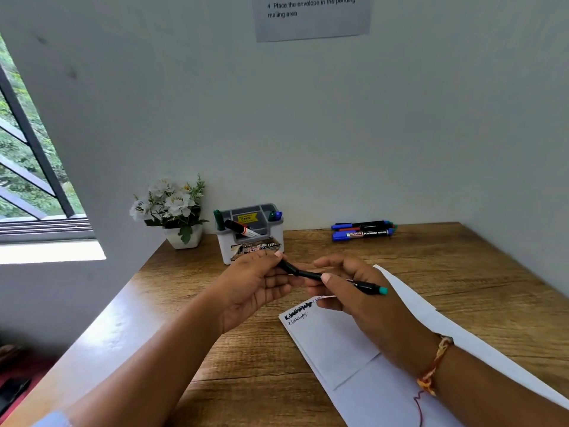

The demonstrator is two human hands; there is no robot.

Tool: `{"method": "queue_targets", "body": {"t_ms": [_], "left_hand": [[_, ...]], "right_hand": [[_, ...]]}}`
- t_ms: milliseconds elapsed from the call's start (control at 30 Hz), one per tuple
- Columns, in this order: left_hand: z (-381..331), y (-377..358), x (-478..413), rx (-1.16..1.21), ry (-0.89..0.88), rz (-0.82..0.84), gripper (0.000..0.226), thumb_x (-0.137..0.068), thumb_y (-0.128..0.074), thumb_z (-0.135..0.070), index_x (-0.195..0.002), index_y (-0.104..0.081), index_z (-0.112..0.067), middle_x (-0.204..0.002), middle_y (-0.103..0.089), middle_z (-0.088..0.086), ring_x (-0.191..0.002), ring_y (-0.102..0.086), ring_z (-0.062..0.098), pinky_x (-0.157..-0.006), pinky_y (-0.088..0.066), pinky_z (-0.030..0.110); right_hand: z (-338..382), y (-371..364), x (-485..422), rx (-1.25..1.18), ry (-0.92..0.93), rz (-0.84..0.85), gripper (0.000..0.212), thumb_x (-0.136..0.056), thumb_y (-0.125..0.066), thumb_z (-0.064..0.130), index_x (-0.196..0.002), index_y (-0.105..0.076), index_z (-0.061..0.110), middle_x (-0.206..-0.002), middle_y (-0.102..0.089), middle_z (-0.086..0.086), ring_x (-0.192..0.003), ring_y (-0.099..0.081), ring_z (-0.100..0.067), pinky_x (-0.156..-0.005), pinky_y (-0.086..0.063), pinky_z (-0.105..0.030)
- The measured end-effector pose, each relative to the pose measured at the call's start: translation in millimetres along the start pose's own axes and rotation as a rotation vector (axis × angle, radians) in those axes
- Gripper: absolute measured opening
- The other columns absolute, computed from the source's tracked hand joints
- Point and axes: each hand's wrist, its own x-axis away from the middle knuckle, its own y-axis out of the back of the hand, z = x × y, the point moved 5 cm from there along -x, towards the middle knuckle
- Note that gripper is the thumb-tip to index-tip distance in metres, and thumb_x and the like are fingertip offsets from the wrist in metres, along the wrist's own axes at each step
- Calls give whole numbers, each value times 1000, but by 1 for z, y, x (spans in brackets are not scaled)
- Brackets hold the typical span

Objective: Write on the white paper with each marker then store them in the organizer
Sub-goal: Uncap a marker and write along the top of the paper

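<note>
Two hands on one pen here: a black marker with a teal end (308, 275) is held up off the brown wooden table (462, 272), roughly level, teal tip pointing right. The left hand (252, 285) has its fingertips pinched round the thicker cap end, and the right hand (363, 300) is curled round the barrel with the thumb on top. The hands sit close together, nearly touching. Can't tell if the cap is fully seated or not.

Right under the right hand there's a white sheet of paper (338, 343), lying flat and skewed on the table, with two lines of handwriting at its top left corner and a red squiggle near the bottom edge.

Behind the hands stands a grey-and-white plastic desk organizer (249, 241). It holds a few markers: a green one upright on the left, a black-and-white one leaning across the middle, and green and blue caps poking up on the right.

Further right, against the wall, a small bunch of loose markers (363, 230) lies on the table. A white pot of white artificial flowers (175, 211) sits just left of the organizer.
</note>
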Motion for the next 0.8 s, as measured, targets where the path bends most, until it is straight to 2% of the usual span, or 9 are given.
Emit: {"method": "queue_targets", "body": {"t_ms": [167, 300, 433, 500, 700, 800], "left_hand": [[2, 2, -1, 43, 11, -16, 24, -101, -53, -20, -106, -62, 1, -108, -70, 30, -86, -73, 28, -68, -60, 28], [1, 2, 0, 35, 1, -14, 24, -99, -56, -20, -105, -63, 2, -101, -72, 27, -80, -74, 25, -65, -60, 26], [2, -1, 0, 33, 3, 22, 25, -95, -59, -23, -105, -62, 0, -103, -72, 26, -82, -73, 25, -68, -60, 26], [3, -4, 2, 23, 11, 69, 22, -94, -60, -22, -104, -61, -2, -104, -71, 26, -84, -71, 24, -72, -59, 27], [3, -6, 2, 53, 7, 106, 19, -89, -63, -18, -101, -59, -4, -101, -71, 24, -82, -71, 22, -73, -60, 26], [3, -9, 2, 96, -11, 111, 15, -89, -63, -14, -99, -58, -4, -100, -71, 25, -81, -72, 22, -73, -60, 26]], "right_hand": [[1, 3, -1, -13, 24, -22, 11, -96, -63, 8, -106, -63, 12, -99, -80, -5, -95, -77, -18, -84, -63, -33], [4, 8, 1, 157, 119, -41, 13, -91, -72, 13, -101, -71, 20, -98, -78, -1, -94, -75, -16, -83, -62, -36], [7, 9, 2, 189, 167, -45, 15, -87, -77, 15, -101, -76, 22, -91, -75, 7, -85, -70, -6, -72, -56, -19], [7, 9, 1, 180, 174, -41, 16, -86, -77, 14, -101, -77, 22, -92, -75, 6, -85, -69, -6, -71, -53, -16], [2, 12, 0, 84, 115, -84, 18, -84, -78, 13, -100, -81, 22, -96, -78, 1, -94, -72, -16, -84, -60, -29], [-1, 14, -1, -103, 36, -109, 17, -86, -75, 9, -100, -81, 15, -95, -79, -7, -96, -74, -22, -87, -62, -31]]}}
